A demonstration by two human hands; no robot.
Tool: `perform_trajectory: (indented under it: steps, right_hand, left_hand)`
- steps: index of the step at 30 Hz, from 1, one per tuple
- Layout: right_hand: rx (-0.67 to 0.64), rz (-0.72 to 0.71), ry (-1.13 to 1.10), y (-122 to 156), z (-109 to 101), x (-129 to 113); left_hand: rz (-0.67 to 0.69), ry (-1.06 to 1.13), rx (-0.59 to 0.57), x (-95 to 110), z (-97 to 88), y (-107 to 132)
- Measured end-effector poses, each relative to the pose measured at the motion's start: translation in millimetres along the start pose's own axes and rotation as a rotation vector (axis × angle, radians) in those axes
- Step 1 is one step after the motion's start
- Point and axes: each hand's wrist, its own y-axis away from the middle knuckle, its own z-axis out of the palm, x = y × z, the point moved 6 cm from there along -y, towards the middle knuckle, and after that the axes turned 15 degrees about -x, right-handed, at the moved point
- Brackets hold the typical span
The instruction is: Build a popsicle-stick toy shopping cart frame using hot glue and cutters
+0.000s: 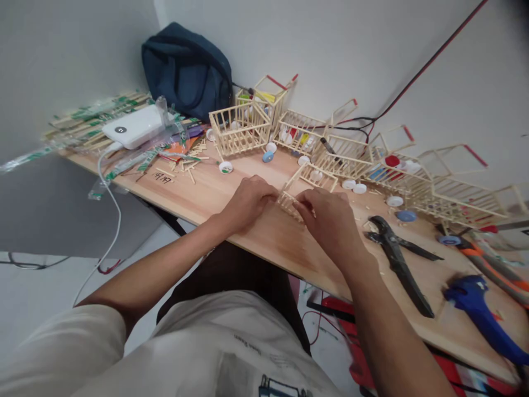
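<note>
A small frame of thin wooden sticks (pixel 308 175) lies on the wooden table (pixel 264 234) in front of me. My left hand (pixel 247 203) is closed on the frame's near left corner. My right hand (pixel 328 220) pinches its near edge from the right, fingers curled. Both hands meet over the frame's front side, and part of it is hidden under my fingers.
Several finished stick baskets (pixel 240 128) stand along the wall, with bottle caps (pixel 225 166) scattered around. Black cutters (pixel 395 259) and a blue glue gun (pixel 481 311) lie to the right. A white power bank (pixel 134 127), packets of sticks and a dark bag (pixel 187 69) sit at the left.
</note>
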Motion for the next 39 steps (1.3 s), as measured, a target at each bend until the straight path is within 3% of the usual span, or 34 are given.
perform_trajectory:
  steps: [18, 27, 39]
  right_hand:
    - [0.017, -0.066, -0.007, -3.3, -0.5, 2.7]
    - [-0.032, -0.023, -0.028, -2.6, -1.5, 0.5]
    - [0.004, -0.015, -0.057, -1.4, 0.1, 0.8]
  left_hand:
    - [-0.02, 0.022, 0.061, -1.4, -5.7, -7.1]
    - [0.006, 0.034, 0.1, -0.9, -7.2, -6.5]
    - [0.032, 0.022, 0.113, 1.6, -8.2, -7.5]
